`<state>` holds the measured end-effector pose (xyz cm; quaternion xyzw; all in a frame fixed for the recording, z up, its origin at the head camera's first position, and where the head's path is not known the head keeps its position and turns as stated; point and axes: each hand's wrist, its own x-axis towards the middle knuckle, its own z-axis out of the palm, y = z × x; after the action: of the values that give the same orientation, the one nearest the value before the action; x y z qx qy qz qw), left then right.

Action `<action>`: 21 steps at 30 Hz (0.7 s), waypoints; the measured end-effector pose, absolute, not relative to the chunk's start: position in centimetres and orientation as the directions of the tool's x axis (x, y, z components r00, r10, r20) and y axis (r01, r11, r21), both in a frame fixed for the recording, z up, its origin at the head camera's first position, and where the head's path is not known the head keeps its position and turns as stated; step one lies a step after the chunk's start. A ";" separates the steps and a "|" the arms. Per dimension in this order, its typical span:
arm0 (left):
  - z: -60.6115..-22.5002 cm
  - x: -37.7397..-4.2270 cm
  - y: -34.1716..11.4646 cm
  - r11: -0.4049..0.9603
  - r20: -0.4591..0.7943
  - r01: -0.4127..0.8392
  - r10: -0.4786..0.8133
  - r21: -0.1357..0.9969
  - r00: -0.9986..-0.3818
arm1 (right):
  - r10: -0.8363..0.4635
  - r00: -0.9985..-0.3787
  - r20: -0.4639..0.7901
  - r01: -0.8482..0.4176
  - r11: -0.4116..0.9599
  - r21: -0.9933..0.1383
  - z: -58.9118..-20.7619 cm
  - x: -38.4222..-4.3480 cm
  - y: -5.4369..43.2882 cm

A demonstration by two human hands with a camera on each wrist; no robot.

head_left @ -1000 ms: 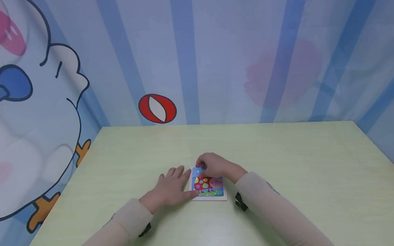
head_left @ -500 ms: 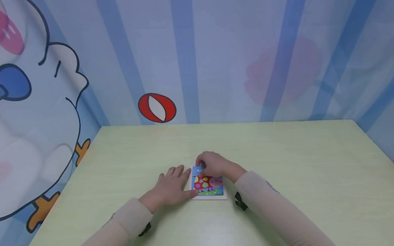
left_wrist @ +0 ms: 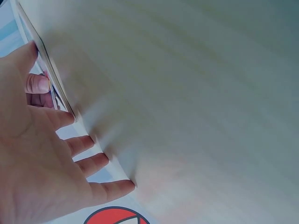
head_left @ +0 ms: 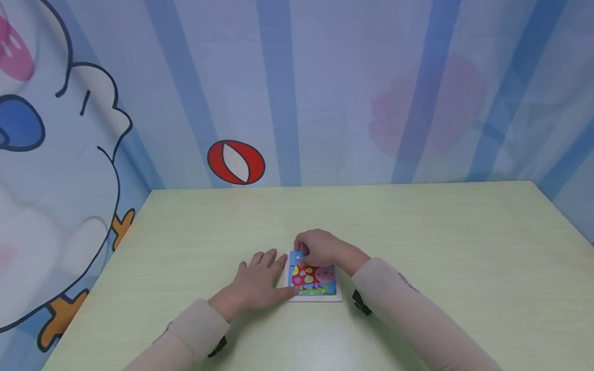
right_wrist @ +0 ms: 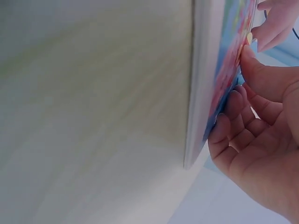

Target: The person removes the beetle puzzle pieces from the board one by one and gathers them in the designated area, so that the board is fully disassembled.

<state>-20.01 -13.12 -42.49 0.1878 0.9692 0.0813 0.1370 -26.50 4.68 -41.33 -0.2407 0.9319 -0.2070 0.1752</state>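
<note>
Since the ladybug jigsaw [head_left: 316, 299] is lying flat on the pale green table [head_left: 459, 243] between both hands, braced pretty much only from its left side, I'd watch for it skidding or swivelling. Its small blue piece [head_left: 296, 258] near the far left corner looks like the touchiest bit: in the right wrist view something there seems tipped up rather than flush, though fingers hide most of it. If it gets pushed while tilted, my guess is it jams crooked or catches a neighbour's edge and pops that out too.

The right hand [head_left: 326, 249] has that piece pinched between thumb and fingertips, other fingers curled by the jigsaw's edge. Not much to hold on to — one slip and the piece could flip away. That hand also blocks part of the head view, so bad alignment would be easy to miss.

The left hand [head_left: 257, 287] is spread wide, fingers straight, gripping nothing, thumb resting on the jigsaw's left margin. If that thumb eases up, or the pinch shoves sideways, I reckon nothing on the right would stop a slide. Beyond that there's just the striped blue backdrop [head_left: 332, 92] — no real threat
</note>
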 end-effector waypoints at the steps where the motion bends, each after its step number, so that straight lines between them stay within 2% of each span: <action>1: -42.4 -20.0 -13.1 0.917 -0.237 0.339 0.384 0.208 -0.892 | -0.522 -0.821 -0.230 -0.379 0.801 -0.463 -41.3 -26.5 4.6; 14: -42.3 -20.0 -13.1 0.920 -0.239 0.338 0.380 0.201 -0.893 | -0.508 -0.819 -0.266 -0.377 0.826 -0.418 -41.3 -26.6 4.3; 21: -42.3 -20.0 -13.1 0.919 -0.240 0.340 0.383 0.201 -0.892 | -0.519 -0.815 -0.258 -0.380 0.815 -0.438 -41.2 -26.7 4.5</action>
<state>-19.95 -13.11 -42.29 0.1864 0.9696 0.0772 0.1387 -26.68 4.49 -41.24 -0.2405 0.9342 -0.1868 0.1860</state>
